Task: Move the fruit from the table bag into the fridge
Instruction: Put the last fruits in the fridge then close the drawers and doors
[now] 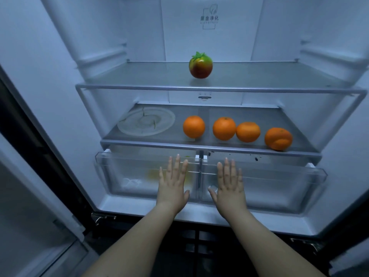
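Note:
The fridge stands open in front of me. A red-green apple-like fruit (200, 65) sits on the upper glass shelf (139, 76). Several oranges (224, 128) lie in a row on the lower shelf (219, 145), right of centre. My left hand (173, 183) and my right hand (229, 184) are stretched out flat, fingers straight, palms toward the two clear crisper drawers (279, 180). Neither hand holds anything. Something yellow (152, 173) shows dimly inside the left drawer. The bag is out of view.
A round translucent plate (146, 121) lies on the left of the lower shelf. The left fridge door (30, 196) hangs open beside me. Dark lower drawers (189, 242) sit below the fridge compartment.

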Tool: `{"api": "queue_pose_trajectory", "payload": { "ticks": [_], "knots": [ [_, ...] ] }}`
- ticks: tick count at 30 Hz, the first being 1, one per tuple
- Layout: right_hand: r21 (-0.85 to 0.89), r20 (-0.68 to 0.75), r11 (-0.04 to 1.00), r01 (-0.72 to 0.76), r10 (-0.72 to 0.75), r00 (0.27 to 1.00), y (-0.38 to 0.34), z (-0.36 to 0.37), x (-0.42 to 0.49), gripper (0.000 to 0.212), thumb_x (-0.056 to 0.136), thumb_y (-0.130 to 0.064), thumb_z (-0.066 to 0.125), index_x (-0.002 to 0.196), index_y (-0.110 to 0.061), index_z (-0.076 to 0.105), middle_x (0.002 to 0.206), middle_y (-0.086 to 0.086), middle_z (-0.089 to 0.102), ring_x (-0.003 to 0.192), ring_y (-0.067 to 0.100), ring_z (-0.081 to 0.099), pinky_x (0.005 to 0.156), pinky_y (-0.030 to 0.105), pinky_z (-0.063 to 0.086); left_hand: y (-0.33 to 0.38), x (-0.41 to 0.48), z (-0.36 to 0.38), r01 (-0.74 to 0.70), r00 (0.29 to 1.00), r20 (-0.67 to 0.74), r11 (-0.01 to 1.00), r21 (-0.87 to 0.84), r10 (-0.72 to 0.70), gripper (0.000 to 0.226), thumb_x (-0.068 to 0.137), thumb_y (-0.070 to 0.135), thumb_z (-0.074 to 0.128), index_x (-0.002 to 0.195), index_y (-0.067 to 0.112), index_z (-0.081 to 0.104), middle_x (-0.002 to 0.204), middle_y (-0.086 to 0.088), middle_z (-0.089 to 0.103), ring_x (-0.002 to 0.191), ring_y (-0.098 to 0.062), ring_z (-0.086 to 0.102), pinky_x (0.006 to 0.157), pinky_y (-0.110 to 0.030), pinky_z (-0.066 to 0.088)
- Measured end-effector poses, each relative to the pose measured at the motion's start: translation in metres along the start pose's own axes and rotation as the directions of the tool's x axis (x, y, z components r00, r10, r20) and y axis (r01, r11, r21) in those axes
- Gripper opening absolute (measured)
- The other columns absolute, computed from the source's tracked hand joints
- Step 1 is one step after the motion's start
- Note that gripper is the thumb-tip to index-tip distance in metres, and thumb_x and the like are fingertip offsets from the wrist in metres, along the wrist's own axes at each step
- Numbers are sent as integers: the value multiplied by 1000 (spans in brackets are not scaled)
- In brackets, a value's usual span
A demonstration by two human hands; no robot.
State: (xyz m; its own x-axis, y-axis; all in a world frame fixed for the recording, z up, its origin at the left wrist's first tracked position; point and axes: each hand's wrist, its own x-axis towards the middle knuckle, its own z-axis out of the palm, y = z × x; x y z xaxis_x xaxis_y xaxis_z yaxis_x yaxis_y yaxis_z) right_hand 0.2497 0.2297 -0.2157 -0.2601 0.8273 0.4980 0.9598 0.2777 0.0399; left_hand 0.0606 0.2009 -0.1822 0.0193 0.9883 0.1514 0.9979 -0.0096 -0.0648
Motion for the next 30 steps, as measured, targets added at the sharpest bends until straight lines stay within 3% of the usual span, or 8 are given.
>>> {"api": "queue_pose_trajectory", "payload": {
  "ticks": [2, 5, 9, 19, 25, 30],
  "knots": [
    [5, 58, 1000, 2, -2, 998, 2, -1, 7, 112, 72, -49, 70, 149, -3, 2, 156, 20, 8, 144, 35, 5, 115, 51, 11, 0, 1, -1, 3, 1000, 13, 1000, 17, -3, 107, 88, 55, 44, 130, 19, -47, 142, -9, -48, 135, -32, -37, 113, -56, -5],
    [25, 88, 1000, -11, 9, 996, 6, -2, 19, 115, 65, -45, 78, 148, -4, 9, 156, 19, 10, 144, 34, 7, 113, 51, 14, 0, 8, -6, 3, 999, 32, 1000, 20, -3, 105, 88, 53, 45, 131, 21, -46, 141, -8, -49, 135, -31, -36, 112, -56, -7],
    [36, 123, 999, -19, 15, 992, 7, -2, 28, 117, 58, -28, 83, 148, -5, 11, 157, 17, 7, 144, 35, 9, 116, 47, 4, 1, 19, -11, 45, 998, 43, 999, -11, -44, 105, 88, 47, 49, 132, 23, -42, 143, -6, -46, 137, -29, -34, 112, -54, -9],
    [56, 90, 998, -43, 37, 995, 9, 10, 38, 109, 56, -7, 79, 146, -4, 17, 156, 17, 10, 144, 36, 8, 115, 48, 5, 10, 39, -7, 122, 990, 71, 992, -16, -121, 106, 88, 43, 53, 134, 23, -40, 142, -9, -46, 136, -30, -34, 113, -54, -5],
    [-8, 137, 998, -55, 56, 989, 9, 19, 39, 114, 58, -5, 73, 147, -5, 2, 157, 16, -5, 144, 36, -4, 115, 48, -1, 17, 49, -2, 177, 979, 101, 984, -3, -176, 111, 87, 45, 54, 127, 20, -46, 136, -12, -51, 132, -32, -38, 113, -57, -4],
    [-12, 135, 999, -52, 53, 989, 9, 16, 38, 111, 62, -3, 68, 147, -5, -2, 157, 17, -5, 144, 36, -5, 115, 49, 1, 27, 50, -2, 221, 972, 114, 967, -125, -207, 102, 88, 33, 53, 138, 22, -35, 136, -6, -52, 136, -31, -34, 113, -59, 0]
  ]
}}
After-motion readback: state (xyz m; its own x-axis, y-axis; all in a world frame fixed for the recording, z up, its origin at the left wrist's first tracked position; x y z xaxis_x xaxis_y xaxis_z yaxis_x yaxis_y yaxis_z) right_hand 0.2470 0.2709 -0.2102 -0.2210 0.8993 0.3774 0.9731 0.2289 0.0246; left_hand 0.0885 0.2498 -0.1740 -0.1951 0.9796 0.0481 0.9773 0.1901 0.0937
